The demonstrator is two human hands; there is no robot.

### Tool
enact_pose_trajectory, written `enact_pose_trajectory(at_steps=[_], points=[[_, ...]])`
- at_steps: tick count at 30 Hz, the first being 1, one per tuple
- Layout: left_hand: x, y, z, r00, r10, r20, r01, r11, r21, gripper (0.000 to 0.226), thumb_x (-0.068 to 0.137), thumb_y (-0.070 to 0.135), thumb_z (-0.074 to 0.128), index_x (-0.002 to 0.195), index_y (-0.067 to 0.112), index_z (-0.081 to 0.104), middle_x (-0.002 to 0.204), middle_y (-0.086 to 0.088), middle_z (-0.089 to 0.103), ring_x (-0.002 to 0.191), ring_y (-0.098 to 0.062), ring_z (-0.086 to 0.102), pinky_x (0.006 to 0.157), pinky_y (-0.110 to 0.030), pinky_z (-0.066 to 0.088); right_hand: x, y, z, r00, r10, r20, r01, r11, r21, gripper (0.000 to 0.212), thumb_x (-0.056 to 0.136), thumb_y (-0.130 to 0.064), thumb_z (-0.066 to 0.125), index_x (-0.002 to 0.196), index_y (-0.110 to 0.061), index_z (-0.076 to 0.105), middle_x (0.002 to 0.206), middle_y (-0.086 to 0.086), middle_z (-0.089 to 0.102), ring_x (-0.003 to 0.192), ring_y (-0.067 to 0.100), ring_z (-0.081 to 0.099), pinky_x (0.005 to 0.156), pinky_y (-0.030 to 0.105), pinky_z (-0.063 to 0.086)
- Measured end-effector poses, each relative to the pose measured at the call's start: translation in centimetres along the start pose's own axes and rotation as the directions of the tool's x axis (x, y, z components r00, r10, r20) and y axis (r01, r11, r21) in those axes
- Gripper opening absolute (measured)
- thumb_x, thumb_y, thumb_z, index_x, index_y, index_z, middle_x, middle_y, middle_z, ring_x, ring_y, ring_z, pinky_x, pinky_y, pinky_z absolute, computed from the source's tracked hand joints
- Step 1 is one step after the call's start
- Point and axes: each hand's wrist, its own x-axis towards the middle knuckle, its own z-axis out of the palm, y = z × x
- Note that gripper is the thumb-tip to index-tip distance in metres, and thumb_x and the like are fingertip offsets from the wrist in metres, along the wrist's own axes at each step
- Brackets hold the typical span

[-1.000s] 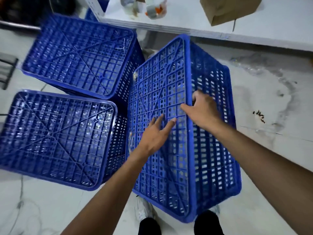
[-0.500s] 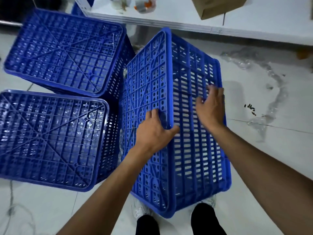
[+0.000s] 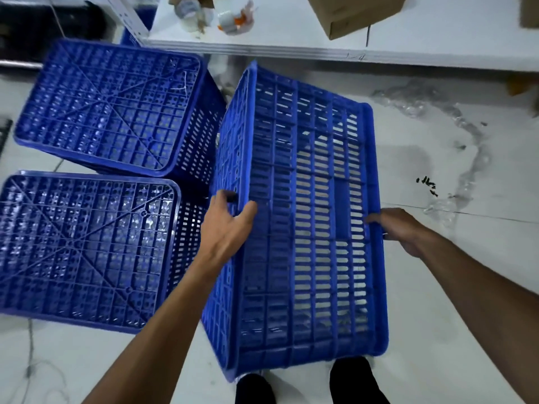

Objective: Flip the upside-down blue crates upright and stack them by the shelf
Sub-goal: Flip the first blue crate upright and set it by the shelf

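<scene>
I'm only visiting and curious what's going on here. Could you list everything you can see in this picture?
tipped crate: one, blue, on its side in the middle
upside-down crates: two, blue, floor at left, one behind the other
shelf surface: one, white, across the top
cardboard box: one plainly seen, brown, on the shelf surface
tape-like rolls: a few, pale, on the shelf surface, count unclear
plastic film: one crumpled strip, clear, floor at right
dark bits: a few, black, floor at right
legs: two, black trousers, bottom edge
left hand: one, grips the tipped crate's left edge
right hand: one, grips its right rim
</scene>
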Motion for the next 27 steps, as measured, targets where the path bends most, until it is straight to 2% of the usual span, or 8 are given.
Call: enact_pose_trajectory(at_steps=[4, 6, 8, 11, 14, 18, 23, 27], points=[[0.5, -0.6, -0.3, 0.996, -0.075, 0.056, 0.082, 0.989, -0.127, 0.046, 0.088, 0.050, 0.054, 0.125, 0.021, 0.051, 0.125, 0.001, 0.056, 0.109, -0.023, 0.056, 0.090, -0.048, 0.047, -1.6, -0.1, 0.3, 0.999, -0.035, -0.027, 0.041, 0.972, 0.230, 0.029, 0.083, -0.017, 0.063, 0.109, -0.005, 0.059, 0.101, 0.008, 0.068, 0.089, 0.024, 0.064, 0.074, 0.036, 0.051], [0.8, -0.9, -0.4, 0.987, -0.130, 0.091, 0.146, 0.966, -0.215, 0.036, 0.091, 0.043, 0.053, 0.119, 0.019, 0.054, 0.116, -0.002, 0.060, 0.099, -0.023, 0.060, 0.086, -0.054, 0.049, -1.8, -0.7, 0.6, 0.994, -0.063, -0.089, 0.084, 0.963, 0.256, 0.033, 0.077, -0.020, 0.064, 0.108, -0.007, 0.057, 0.102, 0.009, 0.065, 0.089, 0.024, 0.061, 0.078, 0.039, 0.050], [1.4, -1.3, -0.5, 0.974, -0.191, 0.119, 0.219, 0.930, -0.297, 0.028, 0.096, 0.032, 0.051, 0.115, 0.013, 0.054, 0.105, -0.002, 0.059, 0.085, -0.019, 0.057, 0.077, -0.048, 0.050, -2.0, -1.6, 0.9, 0.989, -0.087, -0.120, 0.117, 0.956, 0.271, 0.034, 0.073, -0.022, 0.065, 0.105, -0.010, 0.059, 0.103, 0.009, 0.068, 0.092, 0.027, 0.064, 0.085, 0.044, 0.052], [2.1, -2.1, -0.1, 0.954, -0.267, 0.139, 0.299, 0.884, -0.360, 0.019, 0.098, 0.021, 0.044, 0.109, 0.008, 0.052, 0.094, 0.002, 0.053, 0.075, -0.009, 0.050, 0.062, -0.027, 0.040, -2.2, -2.8, 1.7, 0.980, -0.140, -0.138, 0.176, 0.937, 0.301, 0.021, 0.076, -0.016, 0.063, 0.096, -0.013, 0.059, 0.096, 0.006, 0.069, 0.084, 0.026, 0.065, 0.078, 0.042, 0.054], [2.5, -3.4, 0.6, 0.927, -0.331, 0.175, 0.374, 0.833, -0.407, 0.015, 0.095, 0.022, 0.043, 0.104, 0.012, 0.048, 0.096, -0.003, 0.052, 0.077, -0.015, 0.053, 0.063, -0.032, 0.041, -2.1, -3.2, 2.6, 0.974, -0.166, -0.154, 0.205, 0.938, 0.280, 0.013, 0.077, -0.015, 0.063, 0.088, -0.015, 0.057, 0.090, 0.004, 0.066, 0.083, 0.025, 0.063, 0.078, 0.043, 0.055], [2.6, -5.8, 1.8, 0.893, -0.387, 0.229, 0.450, 0.764, -0.462, 0.028, 0.091, 0.030, 0.044, 0.110, 0.011, 0.054, 0.106, -0.009, 0.062, 0.085, -0.023, 0.061, 0.067, -0.038, 0.048, -1.7, -2.7, 3.3, 0.975, -0.174, -0.140, 0.206, 0.943, 0.260, 0.011, 0.082, -0.019, 0.064, 0.088, -0.015, 0.057, 0.084, 0.003, 0.063, 0.074, 0.022, 0.061, 0.070, 0.040, 0.053], [2.7, -7.8, 2.3, 0.878, -0.407, 0.252, 0.478, 0.761, -0.437, 0.034, 0.086, 0.035, 0.046, 0.111, 0.013, 0.054, 0.114, -0.010, 0.062, 0.091, -0.022, 0.061, 0.071, -0.040, 0.047, -1.7, -2.2, 4.1, 0.978, -0.167, -0.127, 0.198, 0.934, 0.298, 0.015, 0.088, -0.020, 0.066, 0.098, -0.009, 0.061, 0.088, 0.008, 0.070, 0.064, 0.021, 0.068, 0.058, 0.035, 0.058], [3.8, -8.1, 2.1, 0.858, -0.424, 0.291, 0.508, 0.788, -0.349, 0.059, 0.084, 0.043, 0.051, 0.131, 0.007, 0.049, 0.119, -0.006, 0.059, 0.095, -0.022, 0.059, 0.070, -0.036, 0.044, -2.3, -3.1, 4.0, 0.974, -0.214, -0.068, 0.224, 0.928, 0.297, 0.014, 0.089, -0.015, 0.068, 0.100, -0.008, 0.065, 0.087, 0.005, 0.073, 0.065, 0.014, 0.073, 0.053, 0.025, 0.055]])
